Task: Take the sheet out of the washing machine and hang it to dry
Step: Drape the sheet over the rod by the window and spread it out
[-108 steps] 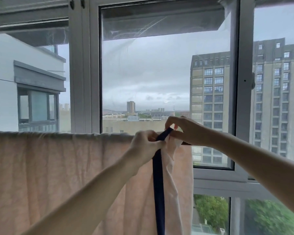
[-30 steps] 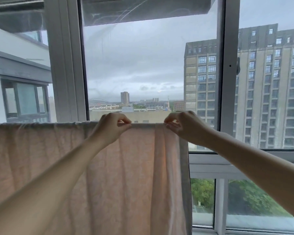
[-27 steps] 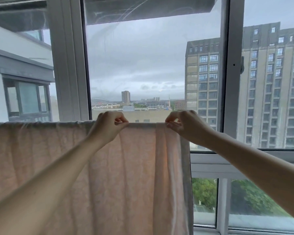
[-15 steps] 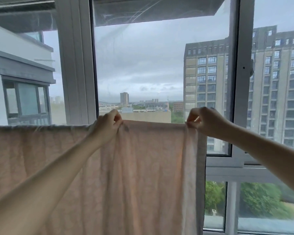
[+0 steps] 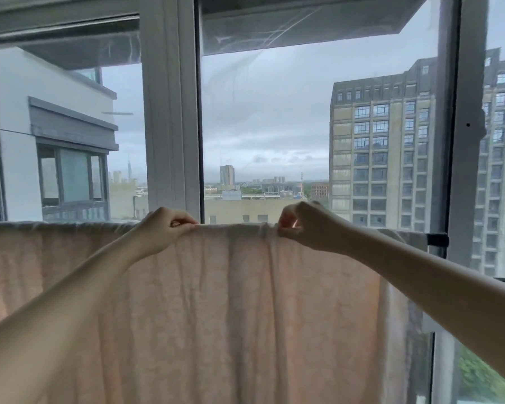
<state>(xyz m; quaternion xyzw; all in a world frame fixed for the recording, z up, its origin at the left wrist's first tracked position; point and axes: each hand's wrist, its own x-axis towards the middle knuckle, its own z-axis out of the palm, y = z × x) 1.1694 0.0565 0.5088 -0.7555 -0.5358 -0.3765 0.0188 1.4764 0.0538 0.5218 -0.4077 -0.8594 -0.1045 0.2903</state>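
The pale pink sheet [image 5: 222, 310] is out of the washing machine and draped over a rail that runs across the window, its fold along the top and its cloth falling below the frame's lower edge. I judge I am in the spreading step, near the end of the task. My left hand [image 5: 162, 230] pinches the top fold between thumb and fingertips; my right hand [image 5: 305, 225] pinches it too, just beside a bunched vertical pleat [image 5: 267, 237]. The next move, as I read it, calls for drawing the two hands apart along the rail to pull that pleat flat, keeping the fold centred so the wet cloth does not slide off one side. To the right the sheet's edge stops near a dark bracket [image 5: 436, 239] at the rail's end, against the white window frame [image 5: 171, 112], so there is little room left for spreading that way
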